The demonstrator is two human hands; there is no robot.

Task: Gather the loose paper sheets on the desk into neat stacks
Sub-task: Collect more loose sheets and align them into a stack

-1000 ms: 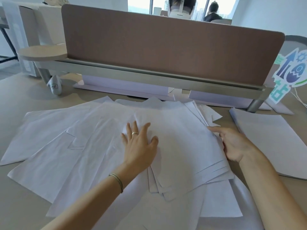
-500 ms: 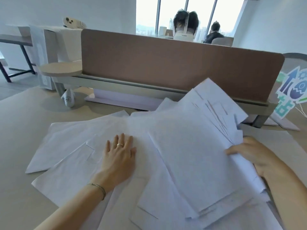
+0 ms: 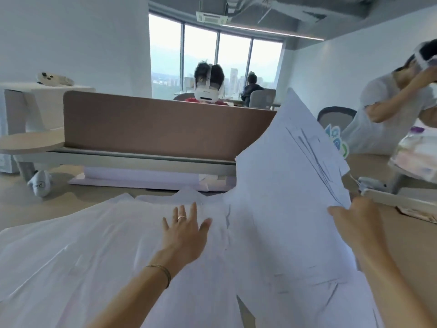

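Loose white paper sheets [image 3: 89, 245] lie spread over the beige desk [image 3: 14, 204] in front of me. My left hand [image 3: 183, 229] rests flat on them near the middle, fingers straight and spread. My right hand [image 3: 352, 217] grips the right edge of a bundle of several sheets [image 3: 290, 185]. The bundle is lifted and tilted steeply, its far corner standing higher than the brown divider [image 3: 153, 129]. The fingers under the bundle are hidden.
The brown divider panel runs across the desk's back on a grey rail. A small white object [image 3: 40, 183] sits at far left. A person [image 3: 399, 107] stands at far right beside a neighbouring desk; another, wearing a headset [image 3: 207, 94], sits behind the divider.
My right hand has raised the bundle of sheets from the desk to a steep tilt. My left hand stayed flat on the spread sheets. The camera has tipped upward.
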